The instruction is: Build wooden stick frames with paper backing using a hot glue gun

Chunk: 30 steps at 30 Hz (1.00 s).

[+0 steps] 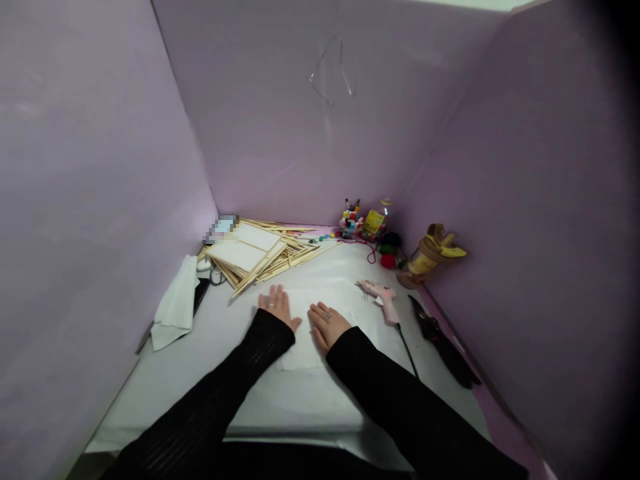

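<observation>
Lilac walls (260, 147), left hand (280, 309) and right hand (328, 325) palm-down (fingers (273, 295) outstretched), white sheet (303, 355) beneath.

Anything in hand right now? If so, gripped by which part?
Nothing held: left hand and right hand both rest flat, palms down, at the white paper.

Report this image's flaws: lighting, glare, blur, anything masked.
In the head view: darkness swallows the right edge; a pale streak marks the back wall; pixelation masks a patch beside the wooden sticks; the left hand looks slightly soft; the white paper nearly blends into the table cover.
</observation>
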### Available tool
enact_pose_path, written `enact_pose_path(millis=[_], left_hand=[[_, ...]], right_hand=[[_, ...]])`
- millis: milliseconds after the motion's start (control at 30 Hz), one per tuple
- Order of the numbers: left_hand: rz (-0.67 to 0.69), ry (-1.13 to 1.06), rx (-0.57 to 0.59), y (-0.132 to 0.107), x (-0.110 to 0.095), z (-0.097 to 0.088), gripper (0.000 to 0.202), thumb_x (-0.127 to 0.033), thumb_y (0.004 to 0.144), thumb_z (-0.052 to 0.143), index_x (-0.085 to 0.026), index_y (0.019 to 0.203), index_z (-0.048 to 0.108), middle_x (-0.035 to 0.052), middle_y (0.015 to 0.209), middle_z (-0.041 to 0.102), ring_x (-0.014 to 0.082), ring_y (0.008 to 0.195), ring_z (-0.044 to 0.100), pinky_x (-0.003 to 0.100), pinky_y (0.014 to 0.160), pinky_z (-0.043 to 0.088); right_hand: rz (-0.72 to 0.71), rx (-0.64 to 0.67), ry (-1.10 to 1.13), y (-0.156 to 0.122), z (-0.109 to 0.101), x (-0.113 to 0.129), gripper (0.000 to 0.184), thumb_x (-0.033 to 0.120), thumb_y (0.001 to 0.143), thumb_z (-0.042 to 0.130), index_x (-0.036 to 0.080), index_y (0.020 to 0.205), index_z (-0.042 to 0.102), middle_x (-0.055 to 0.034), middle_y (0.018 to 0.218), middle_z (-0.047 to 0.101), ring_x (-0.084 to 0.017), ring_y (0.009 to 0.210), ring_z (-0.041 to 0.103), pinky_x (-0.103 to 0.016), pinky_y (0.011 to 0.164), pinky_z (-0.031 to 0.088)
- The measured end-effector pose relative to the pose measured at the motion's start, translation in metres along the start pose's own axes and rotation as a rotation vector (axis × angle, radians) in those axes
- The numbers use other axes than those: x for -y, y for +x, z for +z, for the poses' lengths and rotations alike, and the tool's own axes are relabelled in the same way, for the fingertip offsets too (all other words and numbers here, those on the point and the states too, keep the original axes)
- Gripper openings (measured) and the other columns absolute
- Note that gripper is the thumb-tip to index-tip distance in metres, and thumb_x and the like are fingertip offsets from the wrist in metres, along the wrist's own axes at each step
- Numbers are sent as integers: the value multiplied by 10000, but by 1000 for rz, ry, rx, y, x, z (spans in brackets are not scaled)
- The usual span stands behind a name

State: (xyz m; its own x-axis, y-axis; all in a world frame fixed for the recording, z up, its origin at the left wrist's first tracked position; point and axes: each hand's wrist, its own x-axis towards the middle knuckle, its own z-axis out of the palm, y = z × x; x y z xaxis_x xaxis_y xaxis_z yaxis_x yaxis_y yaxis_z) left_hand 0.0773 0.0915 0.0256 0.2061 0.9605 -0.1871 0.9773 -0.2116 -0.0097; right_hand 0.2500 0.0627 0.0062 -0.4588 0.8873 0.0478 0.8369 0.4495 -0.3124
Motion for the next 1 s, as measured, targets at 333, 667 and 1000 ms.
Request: enact_pose_path(millis=[333, 667, 1000], left_hand=[[208, -98, 95, -42, 7, 15, 1043, -693, 699, 435, -46, 1459, 137, 162, 1520, 2, 314, 1416, 29, 559, 1110, 77], [234, -226, 54, 7, 2, -9, 665, -463, 897, 219, -119, 1464, 175, 93, 1541, 80, 240, 1420, 78, 481, 1116, 179], [290, -144, -49, 23, 5, 18, 795, -524, 813, 403, -90, 1452, 217, 132, 1528, 113, 282, 1414, 103, 535, 1112, 121]], right_hand=[[222, 129, -101, -23, -2, -8, 704, 387, 850, 416, 95, 1460, 222, -89, 1535, 167, -298, 1410, 109, -510, 1116, 138], [183, 114, -31, 7, -24, 13, 619, 314, 859, 401, 63, 1420, 329, -135, 1500, 268, -295, 1399, 173, -466, 1092, 255], [319, 173, -103, -52, 8, 9, 823, 416, 776, 510, 50, 1455, 223, -147, 1519, 79, -331, 1404, 95, -527, 1099, 203]])
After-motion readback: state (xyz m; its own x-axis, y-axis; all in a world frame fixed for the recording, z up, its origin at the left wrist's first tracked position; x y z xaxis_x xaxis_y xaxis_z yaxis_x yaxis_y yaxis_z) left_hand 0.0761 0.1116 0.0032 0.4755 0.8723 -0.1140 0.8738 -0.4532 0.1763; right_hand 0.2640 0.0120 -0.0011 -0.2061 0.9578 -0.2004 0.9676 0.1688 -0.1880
